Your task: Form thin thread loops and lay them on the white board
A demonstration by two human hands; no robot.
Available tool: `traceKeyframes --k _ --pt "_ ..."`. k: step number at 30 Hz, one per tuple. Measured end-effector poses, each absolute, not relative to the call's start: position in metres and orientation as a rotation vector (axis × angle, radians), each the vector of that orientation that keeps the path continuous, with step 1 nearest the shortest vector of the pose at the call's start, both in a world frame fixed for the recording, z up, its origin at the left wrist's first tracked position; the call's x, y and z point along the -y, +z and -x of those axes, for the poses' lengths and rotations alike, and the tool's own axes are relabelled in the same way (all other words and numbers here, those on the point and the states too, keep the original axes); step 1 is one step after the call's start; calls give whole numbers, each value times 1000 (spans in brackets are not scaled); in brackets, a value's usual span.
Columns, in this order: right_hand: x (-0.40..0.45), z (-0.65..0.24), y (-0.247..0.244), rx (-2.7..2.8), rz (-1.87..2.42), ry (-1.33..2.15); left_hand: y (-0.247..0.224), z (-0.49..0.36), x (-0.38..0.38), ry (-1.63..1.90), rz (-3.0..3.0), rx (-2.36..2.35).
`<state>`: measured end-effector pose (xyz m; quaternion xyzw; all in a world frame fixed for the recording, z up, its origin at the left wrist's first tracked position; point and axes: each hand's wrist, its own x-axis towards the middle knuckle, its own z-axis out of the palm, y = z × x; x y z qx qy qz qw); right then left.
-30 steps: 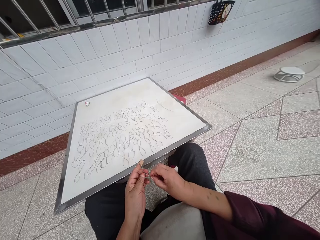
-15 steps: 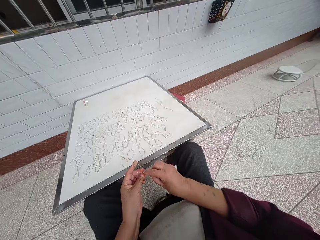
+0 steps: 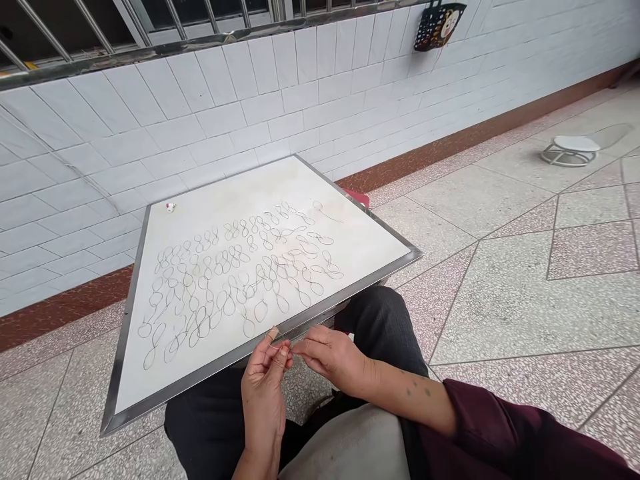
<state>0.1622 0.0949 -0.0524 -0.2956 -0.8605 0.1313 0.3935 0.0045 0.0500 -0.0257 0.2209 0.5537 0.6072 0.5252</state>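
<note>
- My left hand (image 3: 264,393) pinches a thin loop (image 3: 283,337) by the table's (image 3: 240,190) near edge.
- My right hand (image 3: 339,360), just beside it, pinches the loop's end.
- More loops (image 3: 201,321) spread over the table's middle, stopping short of its right edge.
- A wall (image 3: 230,107) borders the table's far edge; floor (image 3: 500,313) opens wide to its right.

The square white worktop (image 3: 365,243) has a grey metal border (image 3: 200,375); thin, dark looped strands (image 3: 274,265) draw figure-eight outlines across it. White rectangular wall tiles (image 3: 280,107) meet a mottled reddish-brown skirting band (image 3: 425,143). The speckled stone floor (image 3: 525,313) mixes pale grey and pinkish panels, divided by dark lines. The plain fabric sleeve (image 3: 500,420) is deep maroon.
</note>
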Motion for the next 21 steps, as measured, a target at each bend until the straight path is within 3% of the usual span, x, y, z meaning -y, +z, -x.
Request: traceKeyframes --k 21 --pt "-99 -169 -64 2286 693 434 -22 0 -48 1398 -375 -1298"
